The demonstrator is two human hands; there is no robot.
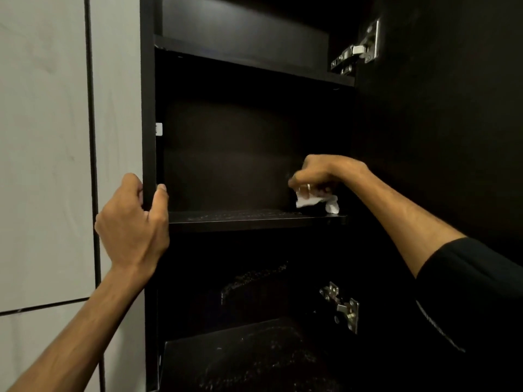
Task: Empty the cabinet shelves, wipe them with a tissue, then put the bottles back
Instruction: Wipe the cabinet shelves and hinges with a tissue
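The fingers (304,185) of the right hand (319,176) curl down over the tissue (317,201), so most of the tissue is covered and only its crumpled white edges show beneath them at the right end of the middle shelf (254,219). The left hand (133,222) grips the cabinet's left side panel (149,108), and that panel hides its fingertips on the far side, all but the thumb. The lower compartment (254,292) is too dark to tell what lies in it, and the open door (438,108) is cut off by the right edge.
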